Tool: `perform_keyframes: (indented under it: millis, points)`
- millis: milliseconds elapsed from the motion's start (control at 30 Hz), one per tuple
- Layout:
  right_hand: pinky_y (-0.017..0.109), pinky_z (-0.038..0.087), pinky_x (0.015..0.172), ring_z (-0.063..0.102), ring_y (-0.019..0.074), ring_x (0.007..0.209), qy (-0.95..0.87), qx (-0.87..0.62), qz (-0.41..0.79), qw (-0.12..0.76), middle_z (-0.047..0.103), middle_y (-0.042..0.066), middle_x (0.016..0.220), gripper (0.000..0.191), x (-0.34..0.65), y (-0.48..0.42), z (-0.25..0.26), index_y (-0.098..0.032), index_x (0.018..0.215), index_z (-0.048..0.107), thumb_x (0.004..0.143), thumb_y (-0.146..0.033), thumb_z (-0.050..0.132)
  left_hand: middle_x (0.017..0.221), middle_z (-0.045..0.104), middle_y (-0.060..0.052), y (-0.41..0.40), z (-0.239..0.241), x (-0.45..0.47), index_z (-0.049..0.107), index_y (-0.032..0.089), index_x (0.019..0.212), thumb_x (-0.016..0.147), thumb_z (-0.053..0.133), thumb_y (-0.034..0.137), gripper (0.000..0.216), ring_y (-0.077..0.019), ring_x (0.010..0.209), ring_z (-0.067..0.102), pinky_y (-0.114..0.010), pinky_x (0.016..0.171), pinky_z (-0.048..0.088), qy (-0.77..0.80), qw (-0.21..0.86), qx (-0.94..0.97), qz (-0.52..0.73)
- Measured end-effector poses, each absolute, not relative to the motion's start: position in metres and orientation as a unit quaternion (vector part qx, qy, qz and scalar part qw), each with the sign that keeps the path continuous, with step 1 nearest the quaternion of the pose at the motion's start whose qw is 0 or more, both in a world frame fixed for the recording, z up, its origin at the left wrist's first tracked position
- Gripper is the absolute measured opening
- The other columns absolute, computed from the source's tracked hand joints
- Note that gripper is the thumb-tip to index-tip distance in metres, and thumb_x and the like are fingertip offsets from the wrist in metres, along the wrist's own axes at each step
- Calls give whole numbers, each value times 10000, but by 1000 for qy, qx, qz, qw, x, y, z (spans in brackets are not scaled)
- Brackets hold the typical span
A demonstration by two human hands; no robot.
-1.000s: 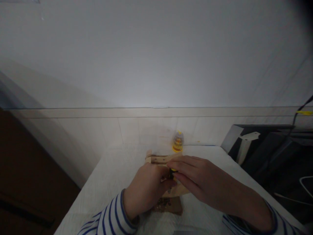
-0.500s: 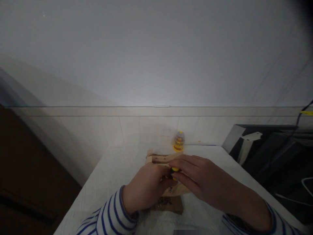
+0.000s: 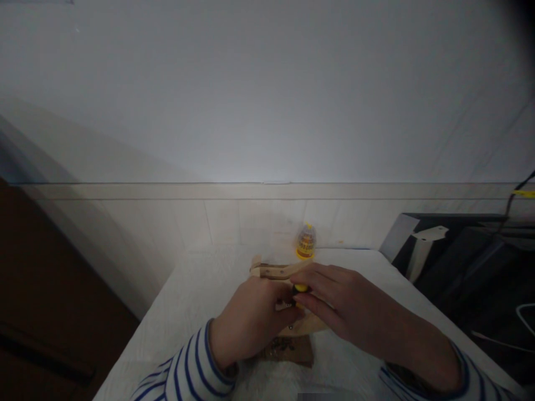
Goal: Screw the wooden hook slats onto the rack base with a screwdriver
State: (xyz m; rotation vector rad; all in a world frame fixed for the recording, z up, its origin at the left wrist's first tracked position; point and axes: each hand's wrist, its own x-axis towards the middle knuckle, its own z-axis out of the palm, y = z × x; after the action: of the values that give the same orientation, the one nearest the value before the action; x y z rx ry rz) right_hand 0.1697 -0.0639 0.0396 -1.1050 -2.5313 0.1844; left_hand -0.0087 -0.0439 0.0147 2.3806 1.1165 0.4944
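Note:
A light wooden assembly (image 3: pixel 273 272) stands on the white table (image 3: pixel 196 295) in front of me. My left hand (image 3: pixel 251 323) is closed around its near side and holds it steady. My right hand (image 3: pixel 334 298) pinches a small screwdriver with a yellow and black handle (image 3: pixel 300 289) between thumb and fingers, right against the wood. The screwdriver's tip is hidden between my hands. Both sleeves are white with blue stripes.
A small yellow and clear bit holder (image 3: pixel 305 243) stands at the table's far edge by the wall. A brown sheet with small dark parts (image 3: pixel 288 352) lies under my hands. A dark slanted panel with a white bracket (image 3: pixel 422 245) sits to the right.
My right hand's fingers have shifted slightly on the yellow handle, which shows a little more. The left hand and the wooden piece have hardly moved.

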Motion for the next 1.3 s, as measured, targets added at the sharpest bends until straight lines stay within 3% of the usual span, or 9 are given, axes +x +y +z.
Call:
perform_keyframes:
  millis: [233, 400, 1100, 1300]
  points:
    - [371, 440, 924, 527, 188, 1079, -900, -376, 78, 205, 582, 70, 1165, 305, 172, -64, 37, -188, 1202, 466, 897, -202, 470, 753, 689, -11, -45, 21, -6, 681, 180, 790, 823, 582, 280, 144, -151, 668, 611, -217, 569, 394, 418, 226, 862, 176]
    - [361, 456, 899, 557, 182, 1018, -903, -373, 99, 187, 616, 64, 1075, 186, 172, -65, 37, -178, 1049, 553, 904, -178, 436, 795, 698, -19, -45, 19, -6, 683, 181, 808, 816, 593, 247, 113, -161, 706, 619, -222, 606, 419, 414, 235, 860, 186]
    - [394, 512, 767, 598, 210, 870, -903, -376, 54, 202, 627, 83, 932, 135, 165, -60, 32, -145, 985, 567, 889, -203, 491, 936, 678, -26, -42, 16, -13, 639, 183, 914, 867, 506, 199, 142, -165, 843, 617, -239, 722, 444, 356, 285, 869, 189]
    - [380, 513, 780, 604, 204, 893, -905, -364, 51, 213, 629, 87, 956, 155, 164, -61, 33, -143, 1011, 567, 887, -190, 486, 887, 684, -5, -43, 15, -10, 643, 198, 904, 841, 529, 235, 136, -158, 790, 621, -231, 662, 437, 374, 276, 867, 183]
